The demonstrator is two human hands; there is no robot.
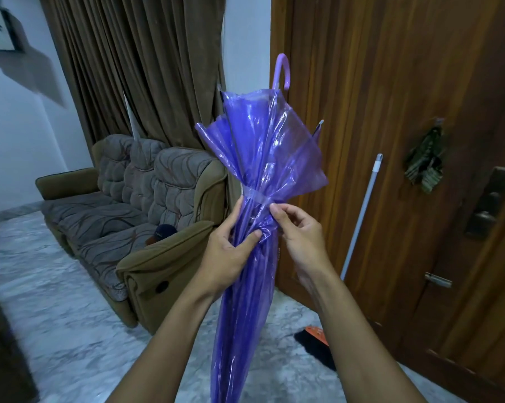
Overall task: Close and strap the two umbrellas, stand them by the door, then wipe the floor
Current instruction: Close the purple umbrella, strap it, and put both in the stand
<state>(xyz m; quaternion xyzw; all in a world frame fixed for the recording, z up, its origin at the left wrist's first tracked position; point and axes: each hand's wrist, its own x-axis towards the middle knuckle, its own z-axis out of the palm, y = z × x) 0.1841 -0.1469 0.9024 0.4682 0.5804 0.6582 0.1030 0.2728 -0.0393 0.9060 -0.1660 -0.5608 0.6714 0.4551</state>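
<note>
A purple see-through umbrella (260,158) is folded and held upright in front of me, its lilac hook handle (283,69) at the top. A pale strap (255,195) runs around the gathered canopy at mid-height. My left hand (231,251) grips the folded canopy just below the strap. My right hand (299,231) pinches the strap's end at the canopy's right side. Above the strap the canopy flares out loosely. No other umbrella is in view.
A wooden door (405,141) fills the right side, with a white-handled broom (362,210) leaning on it and its bristles (315,344) on the marble floor (71,330). A brown sofa (135,216) stands at the left before brown curtains (135,68).
</note>
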